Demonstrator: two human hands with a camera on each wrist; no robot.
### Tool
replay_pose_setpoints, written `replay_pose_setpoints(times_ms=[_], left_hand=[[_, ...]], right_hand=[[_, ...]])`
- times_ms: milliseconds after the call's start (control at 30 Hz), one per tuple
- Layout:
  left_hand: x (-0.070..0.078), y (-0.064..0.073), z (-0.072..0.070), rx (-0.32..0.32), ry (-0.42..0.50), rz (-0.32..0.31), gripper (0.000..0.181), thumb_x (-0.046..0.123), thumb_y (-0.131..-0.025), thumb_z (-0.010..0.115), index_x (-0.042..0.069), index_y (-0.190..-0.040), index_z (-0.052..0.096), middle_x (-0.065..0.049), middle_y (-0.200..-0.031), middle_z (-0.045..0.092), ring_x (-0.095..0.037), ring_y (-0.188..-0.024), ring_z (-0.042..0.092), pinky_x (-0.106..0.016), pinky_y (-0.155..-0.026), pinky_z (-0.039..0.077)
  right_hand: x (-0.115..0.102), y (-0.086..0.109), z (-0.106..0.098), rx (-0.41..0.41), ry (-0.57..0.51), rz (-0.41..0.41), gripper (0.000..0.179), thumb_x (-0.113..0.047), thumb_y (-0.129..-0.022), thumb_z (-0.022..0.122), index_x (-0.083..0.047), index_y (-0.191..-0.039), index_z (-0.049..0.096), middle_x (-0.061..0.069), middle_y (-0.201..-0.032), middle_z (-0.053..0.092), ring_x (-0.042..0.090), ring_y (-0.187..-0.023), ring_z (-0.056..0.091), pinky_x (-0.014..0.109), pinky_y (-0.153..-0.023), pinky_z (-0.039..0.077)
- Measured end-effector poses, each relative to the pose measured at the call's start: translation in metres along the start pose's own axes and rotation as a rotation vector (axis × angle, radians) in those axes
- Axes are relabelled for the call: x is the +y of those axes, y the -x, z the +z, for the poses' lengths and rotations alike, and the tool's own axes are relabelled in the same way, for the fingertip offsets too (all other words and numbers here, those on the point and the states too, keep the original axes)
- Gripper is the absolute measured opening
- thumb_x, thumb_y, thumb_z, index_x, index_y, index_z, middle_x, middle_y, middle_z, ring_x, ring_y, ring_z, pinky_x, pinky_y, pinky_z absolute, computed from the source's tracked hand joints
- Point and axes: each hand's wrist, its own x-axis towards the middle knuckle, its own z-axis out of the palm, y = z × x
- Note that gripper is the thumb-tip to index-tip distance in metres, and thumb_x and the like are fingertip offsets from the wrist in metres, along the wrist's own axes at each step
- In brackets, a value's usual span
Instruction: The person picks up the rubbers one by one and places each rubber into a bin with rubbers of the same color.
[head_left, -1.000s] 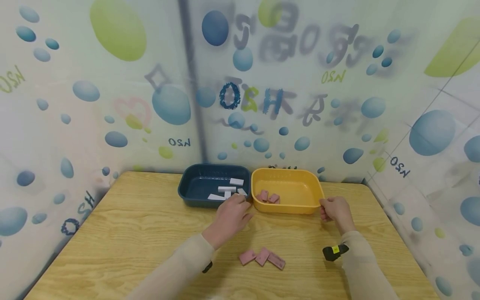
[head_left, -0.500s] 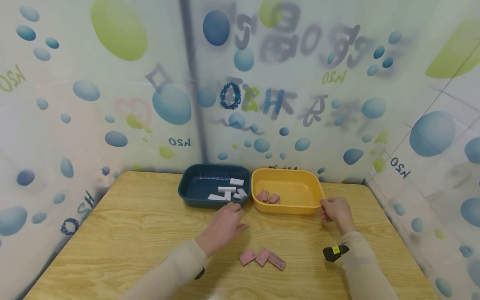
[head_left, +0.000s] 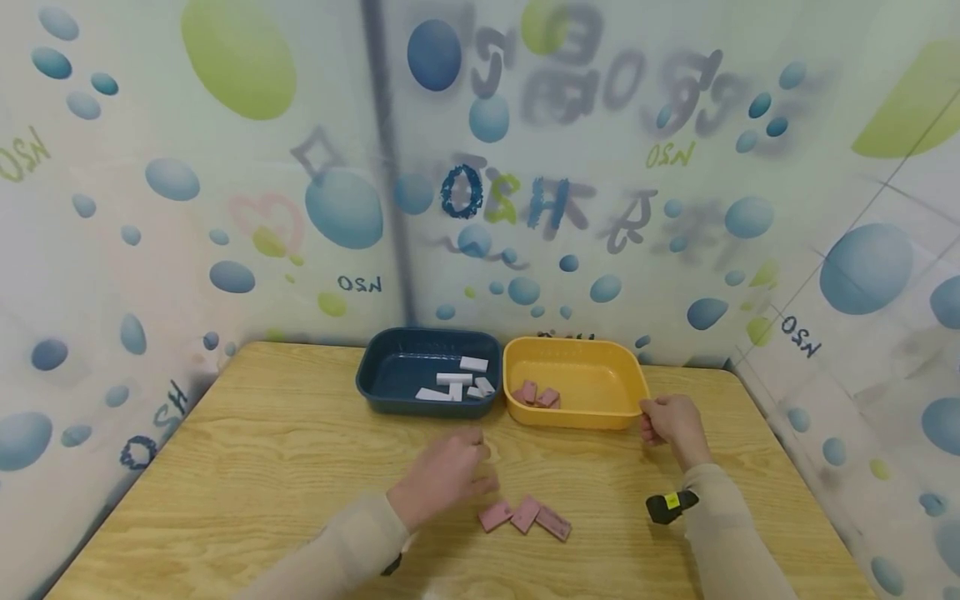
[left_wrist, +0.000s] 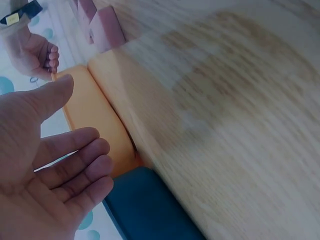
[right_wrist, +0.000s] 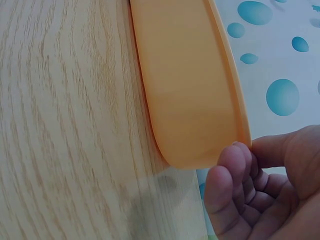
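Observation:
My left hand (head_left: 442, 473) hovers over the table between the blue tray and a few pink blocks (head_left: 527, 513). Its fingers are relaxed and hold nothing, as the left wrist view shows. At the yellow tray's (head_left: 577, 420) near right corner, my right hand (head_left: 673, 423) pinches the rim between thumb and fingers. More pink blocks (head_left: 549, 397) lie in the left part of the yellow tray. Several white blocks (head_left: 454, 379) lie in the dark blue tray (head_left: 390, 407), mostly toward its right side.
Both trays stand side by side along the far edge of the wooden table (head_left: 270, 467). Behind them hangs a patterned curtain (head_left: 480, 275) with blue and green drops.
My left hand has drawn back from the blue tray's near rim toward the pink blocks on the table. One more small white block shows in the blue tray. My right hand stays put.

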Motion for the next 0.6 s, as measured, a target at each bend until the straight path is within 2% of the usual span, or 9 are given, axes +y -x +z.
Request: replay_pose_setpoints(times_ms=[167, 433, 600], left_hand=[[0.003, 0.005, 0.001, -0.017, -0.020, 0.028, 0.028, 0.036, -0.083, 0.086, 0.010, -0.085, 0.075, 0.003, -0.082, 0.058, -0.006, -0.069, 0.047, -0.020, -0.061, 0.045], [0.009, 0.010, 0.002, -0.137, 0.009, 0.018, 0.038, 0.048, -0.081, 0.085, 0.012, -0.076, 0.072, 0.008, -0.077, 0.048, -0.007, -0.069, 0.041, -0.022, -0.060, 0.040], [0.013, 0.012, 0.002, -0.170, 0.016, 0.024, 0.039, 0.049, -0.076, 0.089, 0.015, -0.072, 0.068, 0.009, -0.075, 0.047, -0.007, -0.069, 0.042, -0.021, -0.060, 0.039]], right_hand=[[0.001, 0.001, 0.000, 0.004, 0.000, -0.009, 0.032, -0.018, -0.108, 0.045, 0.010, -0.103, 0.059, 0.005, -0.073, 0.059, 0.015, -0.063, 0.058, 0.026, -0.060, 0.055], [0.001, 0.001, 0.000, 0.009, -0.001, -0.009, 0.031, -0.018, -0.108, 0.045, 0.009, -0.102, 0.059, 0.005, -0.073, 0.059, 0.015, -0.064, 0.057, 0.026, -0.060, 0.055], [0.001, 0.001, 0.000, 0.010, 0.000, -0.022, 0.031, -0.018, -0.108, 0.046, 0.010, -0.101, 0.059, 0.006, -0.073, 0.060, 0.015, -0.063, 0.058, 0.027, -0.060, 0.056]])
